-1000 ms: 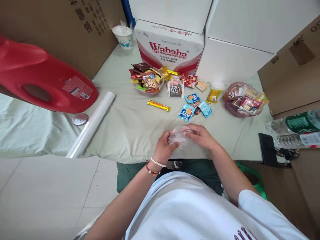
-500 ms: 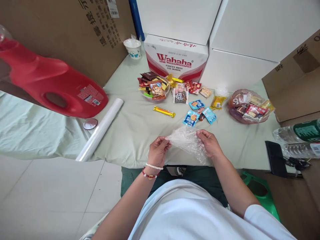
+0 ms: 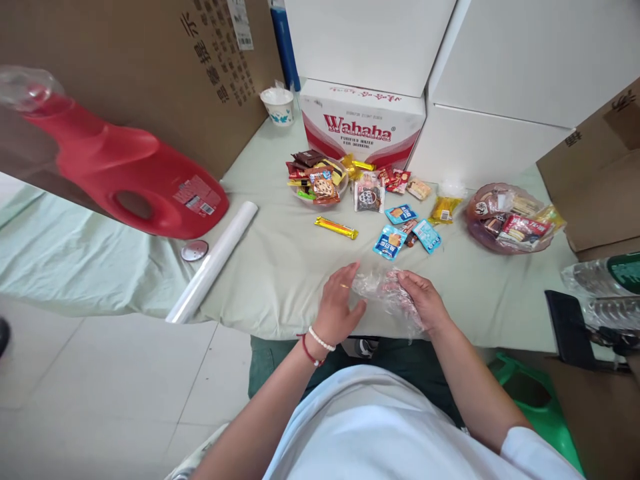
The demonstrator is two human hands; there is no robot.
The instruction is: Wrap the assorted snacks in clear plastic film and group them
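Observation:
A crumpled piece of clear plastic film [image 3: 377, 287], perhaps a thin bag, hangs over the front edge of the cloth-covered table [image 3: 280, 280]. My right hand [image 3: 421, 299] pinches it at its right side. At its left end is my left hand [image 3: 341, 303], fingers extended and thumb apart, with nothing visible in its grasp. Just beyond the film lie several blue snack packets [image 3: 390, 242]. A yellow snack stick [image 3: 336, 228] rests farther left. Behind it stands a clear bowl [image 3: 345, 190] heaped with wrapped snacks.
A pinkish bowl [image 3: 473, 223] of snacks stands at the right, near plastic bottles [image 3: 590, 277] and a black phone [image 3: 559, 323]. On the left are a large red jug [image 3: 145, 180], a white roll [image 3: 215, 263] and a round lid [image 3: 194, 251]. A Wahaha box [image 3: 363, 127] and a paper cup [image 3: 278, 107] stand behind.
My left hand has let go of the film and opened its fingers. The film is bunched smaller, still in my right hand. The view has shifted slightly, moving the scene rightward.

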